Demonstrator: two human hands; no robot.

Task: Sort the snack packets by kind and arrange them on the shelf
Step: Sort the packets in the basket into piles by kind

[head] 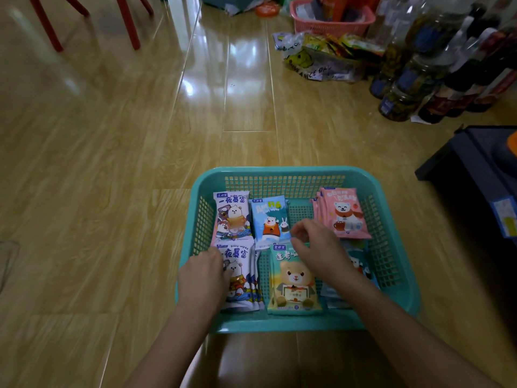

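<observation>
A teal basket (397, 278) stands on the wooden floor and holds several cartoon-bear packets. A purple-lettered packet (232, 217) lies at its back left, and a stack of the same kind (243, 287) sits in front of it. A blue packet (270, 219) lies at the back middle, a green bear packet (293, 281) at the front middle, and a pink stack (345, 212) at the back right. More blue packets (361, 264) lie under my right forearm. My left hand (202, 275) rests with curled fingers on the purple stack. My right hand (316, 245) hovers over the green packet's top edge with curled fingers; what it holds is unclear.
A dark box (475, 175) stands right of the basket. Bottles (419, 77) crowd the far right, beside a clear bag of snacks (321, 57) and a pink basket (333, 18). Red chair legs (126, 21) stand at the far left.
</observation>
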